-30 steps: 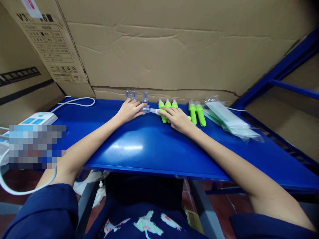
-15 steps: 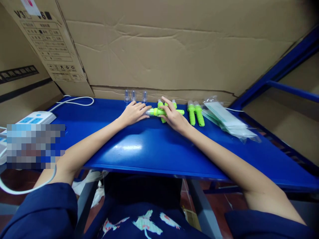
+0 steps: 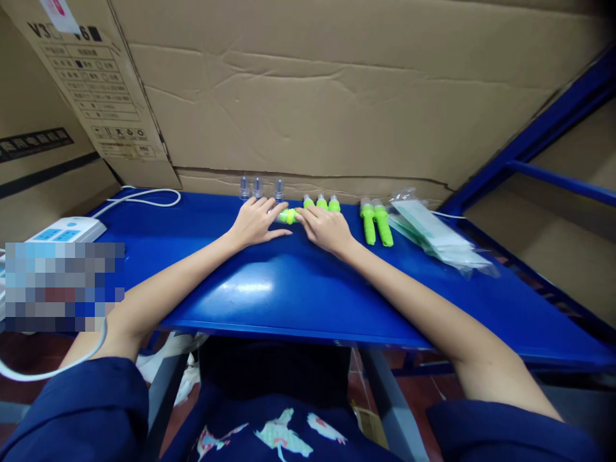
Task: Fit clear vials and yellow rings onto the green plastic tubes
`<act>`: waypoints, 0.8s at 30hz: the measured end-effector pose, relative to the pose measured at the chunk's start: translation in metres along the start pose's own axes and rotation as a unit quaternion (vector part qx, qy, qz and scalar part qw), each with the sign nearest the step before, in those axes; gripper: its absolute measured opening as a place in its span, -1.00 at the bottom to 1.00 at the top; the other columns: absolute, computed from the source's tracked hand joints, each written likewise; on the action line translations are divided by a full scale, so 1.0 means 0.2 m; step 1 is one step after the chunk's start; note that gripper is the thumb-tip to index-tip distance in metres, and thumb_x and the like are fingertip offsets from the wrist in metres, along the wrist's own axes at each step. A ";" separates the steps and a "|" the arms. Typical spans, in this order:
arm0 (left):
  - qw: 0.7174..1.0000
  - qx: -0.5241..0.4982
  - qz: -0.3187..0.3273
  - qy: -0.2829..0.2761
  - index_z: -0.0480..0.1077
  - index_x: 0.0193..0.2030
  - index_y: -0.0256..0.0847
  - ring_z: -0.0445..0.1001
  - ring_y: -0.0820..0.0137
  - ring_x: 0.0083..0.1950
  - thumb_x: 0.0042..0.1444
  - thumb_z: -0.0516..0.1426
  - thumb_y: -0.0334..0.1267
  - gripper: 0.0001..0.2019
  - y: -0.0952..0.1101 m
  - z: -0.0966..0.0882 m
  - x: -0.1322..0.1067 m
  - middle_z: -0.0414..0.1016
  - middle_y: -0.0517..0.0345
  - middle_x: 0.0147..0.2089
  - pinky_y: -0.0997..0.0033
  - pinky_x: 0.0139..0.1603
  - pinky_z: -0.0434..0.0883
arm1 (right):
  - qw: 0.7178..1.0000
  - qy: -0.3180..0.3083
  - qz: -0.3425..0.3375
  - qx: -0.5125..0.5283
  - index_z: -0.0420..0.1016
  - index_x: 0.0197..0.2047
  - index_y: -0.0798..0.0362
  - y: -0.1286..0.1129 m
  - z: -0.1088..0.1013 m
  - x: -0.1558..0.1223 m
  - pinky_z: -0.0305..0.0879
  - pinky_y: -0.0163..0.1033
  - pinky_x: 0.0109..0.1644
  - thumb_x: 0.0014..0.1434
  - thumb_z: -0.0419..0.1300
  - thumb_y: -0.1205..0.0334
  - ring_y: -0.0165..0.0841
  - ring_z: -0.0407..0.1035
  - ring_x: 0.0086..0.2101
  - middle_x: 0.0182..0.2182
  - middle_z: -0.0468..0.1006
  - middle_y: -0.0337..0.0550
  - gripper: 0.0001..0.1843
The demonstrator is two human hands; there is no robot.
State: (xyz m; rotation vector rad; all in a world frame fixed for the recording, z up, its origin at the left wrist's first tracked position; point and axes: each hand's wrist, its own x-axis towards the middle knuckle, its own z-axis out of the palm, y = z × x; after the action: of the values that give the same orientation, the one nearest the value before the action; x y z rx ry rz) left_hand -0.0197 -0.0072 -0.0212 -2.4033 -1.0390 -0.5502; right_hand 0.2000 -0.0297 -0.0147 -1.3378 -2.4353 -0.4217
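Both hands meet over the table on a lime-green stick [image 3: 289, 216] with a clear end, lying crosswise. My left hand [image 3: 256, 221] has its fingers over the clear end, its thumb stretched out below; the fingers hide most of that end. Bent around the green body, the fingers of my right hand [image 3: 330, 230] cover its right part. Just beyond my left hand stand three clear caps, including a left cap [image 3: 244, 188] and a right cap [image 3: 279, 188]. Behind my right hand are three more lime-green sticks [image 3: 321, 201], partly hidden.
Farther right lie two lime-green sticks [image 3: 375, 223], beside a clear bag of pale flat packets [image 3: 426, 228]. A white power strip [image 3: 72, 230] and its cable are at the left of the blue table [image 3: 289, 289]. Cardboard [image 3: 308, 109] walls the back; a blue frame [image 3: 524, 144] rises at right.
The stick has shifted slightly left. My right hand has drawn back and closed lower around its body, uncovering the three sticks behind. My left thumb has swung away from the clear end.
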 end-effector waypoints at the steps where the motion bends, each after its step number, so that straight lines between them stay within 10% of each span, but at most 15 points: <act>1: 1.000 -0.002 -0.007 0.002 0.40 0.24 -0.25 0.52 0.07 -0.01 0.29 -0.05 0.33 -0.29 0.01 0.00 0.00 0.56 -0.20 -0.02 0.15 -0.03 0.29 | 1.000 -0.006 0.008 0.017 0.44 0.27 0.06 -0.01 0.00 -0.01 0.35 -0.07 -0.14 0.49 -0.28 0.10 -0.03 0.48 -0.04 0.01 0.60 0.16 -0.41; 11: 0.995 -0.013 -0.095 0.029 0.52 -0.01 -0.19 0.58 0.18 -0.16 0.26 0.03 0.27 -0.44 -0.05 0.03 -0.01 0.62 -0.06 -0.19 0.28 -0.20 0.31 | 0.998 0.002 0.039 0.044 0.19 0.40 0.23 0.09 -0.01 -0.04 0.36 0.04 0.11 0.45 -0.13 -0.04 0.06 0.43 0.13 0.23 0.45 0.25 -0.35; 24: 0.993 -0.013 -0.117 0.022 0.52 -0.04 -0.23 0.57 0.14 -0.18 0.29 -0.02 0.21 -0.45 -0.12 0.02 -0.02 0.61 -0.11 -0.17 0.24 -0.19 0.31 | 0.996 0.067 -0.050 0.022 0.38 0.13 0.21 0.31 0.13 -0.06 0.39 -0.09 -0.04 0.47 -0.22 0.02 -0.08 0.54 -0.09 -0.05 0.61 0.20 -0.47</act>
State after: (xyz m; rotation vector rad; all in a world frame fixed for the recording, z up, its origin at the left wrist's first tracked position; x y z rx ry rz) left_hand -0.0390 0.0081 -0.0203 -2.2954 -1.3101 -0.6984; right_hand 0.2552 0.0050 -0.0372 -1.1339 -2.3933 -0.4635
